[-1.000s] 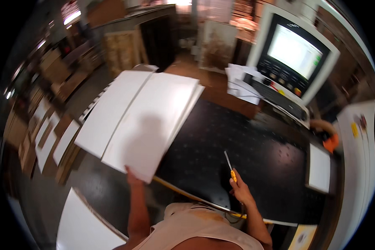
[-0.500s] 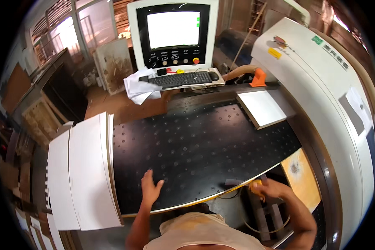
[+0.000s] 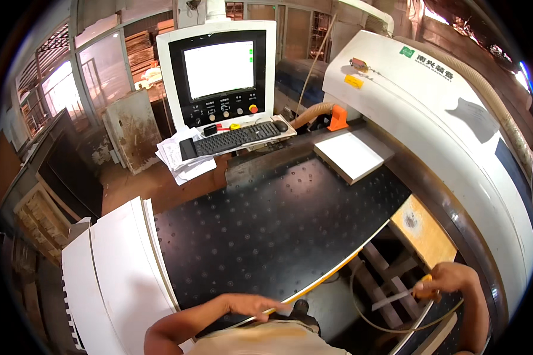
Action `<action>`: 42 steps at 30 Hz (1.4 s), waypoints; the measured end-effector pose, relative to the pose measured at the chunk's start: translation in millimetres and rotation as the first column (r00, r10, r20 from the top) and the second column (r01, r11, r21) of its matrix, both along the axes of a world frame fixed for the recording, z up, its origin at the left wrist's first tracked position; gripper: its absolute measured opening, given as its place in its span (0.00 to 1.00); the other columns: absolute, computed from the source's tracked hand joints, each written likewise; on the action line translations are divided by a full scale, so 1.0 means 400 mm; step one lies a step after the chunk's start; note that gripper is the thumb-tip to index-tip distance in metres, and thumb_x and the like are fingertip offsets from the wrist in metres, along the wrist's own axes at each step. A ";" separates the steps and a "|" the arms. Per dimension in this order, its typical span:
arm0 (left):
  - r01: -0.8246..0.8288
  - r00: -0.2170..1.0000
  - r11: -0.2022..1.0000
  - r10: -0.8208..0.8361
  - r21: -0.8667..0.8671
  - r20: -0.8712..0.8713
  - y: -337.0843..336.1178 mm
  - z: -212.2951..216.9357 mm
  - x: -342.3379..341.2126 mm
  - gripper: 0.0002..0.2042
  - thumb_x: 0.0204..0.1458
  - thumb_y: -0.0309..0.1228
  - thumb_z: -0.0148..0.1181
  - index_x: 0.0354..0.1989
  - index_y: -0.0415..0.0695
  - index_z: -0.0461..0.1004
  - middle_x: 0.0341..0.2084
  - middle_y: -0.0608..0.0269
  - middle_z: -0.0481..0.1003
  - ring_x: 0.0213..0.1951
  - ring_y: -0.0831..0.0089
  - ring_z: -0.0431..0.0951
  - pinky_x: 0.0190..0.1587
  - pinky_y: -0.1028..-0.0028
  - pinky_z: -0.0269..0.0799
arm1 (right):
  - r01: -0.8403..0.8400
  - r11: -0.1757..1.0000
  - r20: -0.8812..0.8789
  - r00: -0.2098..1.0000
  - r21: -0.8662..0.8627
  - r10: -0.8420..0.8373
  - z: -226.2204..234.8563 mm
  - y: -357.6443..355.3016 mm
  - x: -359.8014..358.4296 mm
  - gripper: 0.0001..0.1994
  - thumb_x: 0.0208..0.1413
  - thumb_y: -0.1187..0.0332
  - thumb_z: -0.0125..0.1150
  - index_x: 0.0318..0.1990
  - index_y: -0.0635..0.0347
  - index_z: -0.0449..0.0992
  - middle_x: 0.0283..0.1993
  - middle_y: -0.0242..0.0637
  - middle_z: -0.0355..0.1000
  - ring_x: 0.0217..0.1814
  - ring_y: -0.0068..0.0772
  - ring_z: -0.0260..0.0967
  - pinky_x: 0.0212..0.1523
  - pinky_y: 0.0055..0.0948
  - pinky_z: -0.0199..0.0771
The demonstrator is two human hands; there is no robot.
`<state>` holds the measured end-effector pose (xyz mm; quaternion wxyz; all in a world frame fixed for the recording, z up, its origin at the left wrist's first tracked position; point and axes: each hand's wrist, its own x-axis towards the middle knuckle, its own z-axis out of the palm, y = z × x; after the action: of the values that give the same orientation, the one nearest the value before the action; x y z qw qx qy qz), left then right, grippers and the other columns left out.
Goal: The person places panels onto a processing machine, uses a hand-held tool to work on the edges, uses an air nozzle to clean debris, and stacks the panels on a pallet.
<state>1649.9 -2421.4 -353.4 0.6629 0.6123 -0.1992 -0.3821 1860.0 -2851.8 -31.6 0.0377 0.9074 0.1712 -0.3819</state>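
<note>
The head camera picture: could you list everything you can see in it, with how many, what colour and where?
Work table: one, black, perforated, centre.
Panels: a stack, white, left edge of the table.
Small panel: one, white, far right corner.
Monitor: one, white case, behind the table.
Keyboard: one, black, below the monitor.
Papers: a pile, white, left of the keyboard.
Machine housing: one, white, right.
Left hand: on the table's near edge.
Right hand: holding an orange-handled tool, low right.

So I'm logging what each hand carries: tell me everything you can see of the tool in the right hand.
The tool is slim, with an orange-yellow handle mostly hidden in the right hand and a thin pale metal-looking blade pointing left and slightly down. It is held in the air over the dark gap beside the black perforated table, touching nothing else visible.
</note>
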 end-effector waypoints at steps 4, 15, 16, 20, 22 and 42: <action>0.008 0.999 0.935 -0.023 -0.356 -0.038 -0.079 0.114 -0.147 0.25 0.55 0.46 0.69 0.59 0.49 0.76 0.72 0.52 0.58 0.74 0.60 0.53 0.74 0.58 0.46 | 0.160 0.980 0.517 0.833 0.118 -0.198 -0.060 -0.020 0.018 0.35 0.62 0.36 0.53 0.24 0.64 0.82 0.18 0.39 0.76 0.25 0.38 0.78 0.33 0.38 0.75; -0.560 0.575 0.806 0.545 -0.192 0.610 -0.139 0.246 0.026 0.04 0.60 0.25 0.62 0.38 0.40 0.73 0.44 0.59 0.74 0.51 0.69 0.75 0.57 0.70 0.68 | 0.202 0.828 0.564 0.647 0.523 -0.514 -0.136 0.033 0.086 0.23 0.67 0.51 0.55 0.47 0.68 0.69 0.32 0.59 0.77 0.33 0.59 0.77 0.37 0.50 0.76; -0.561 0.514 0.801 0.535 -0.209 0.671 -0.153 0.251 0.094 0.06 0.61 0.28 0.61 0.41 0.40 0.76 0.45 0.60 0.75 0.50 0.69 0.75 0.56 0.70 0.69 | 0.179 0.784 0.551 0.619 0.595 -0.560 -0.149 0.036 0.091 0.23 0.67 0.51 0.54 0.48 0.67 0.69 0.32 0.58 0.77 0.34 0.57 0.78 0.38 0.49 0.76; -0.578 0.507 0.811 0.268 0.092 0.819 -0.105 0.143 0.313 0.17 0.61 0.42 0.60 0.47 0.40 0.78 0.50 0.54 0.78 0.54 0.56 0.77 0.58 0.64 0.70 | 0.069 0.848 0.686 0.556 0.525 -0.470 -0.245 0.068 0.181 0.23 0.67 0.50 0.53 0.46 0.67 0.69 0.34 0.59 0.77 0.38 0.58 0.77 0.40 0.51 0.73; -0.731 0.452 0.593 0.050 0.338 0.890 -0.018 0.002 0.350 0.31 0.58 0.52 0.60 0.64 0.43 0.69 0.67 0.46 0.64 0.69 0.49 0.62 0.68 0.54 0.56 | 0.086 0.759 0.564 0.617 0.645 -0.548 -0.248 0.128 0.147 0.24 0.67 0.49 0.53 0.45 0.67 0.69 0.36 0.61 0.76 0.39 0.62 0.76 0.39 0.52 0.72; -0.801 0.494 0.315 -0.133 0.509 0.859 0.065 -0.274 0.252 0.38 0.63 0.57 0.46 0.74 0.43 0.56 0.75 0.52 0.51 0.77 0.57 0.46 0.76 0.52 0.36 | 0.169 0.732 0.573 0.518 0.660 -0.635 -0.346 -0.124 0.175 0.25 0.69 0.50 0.52 0.38 0.70 0.70 0.26 0.47 0.75 0.25 0.39 0.76 0.28 0.39 0.73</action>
<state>1750.7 -2395.5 -462.9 0.1325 0.9863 -0.0737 0.0653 1930.2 -2901.4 -169.8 -0.2368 0.9654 0.0096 0.1087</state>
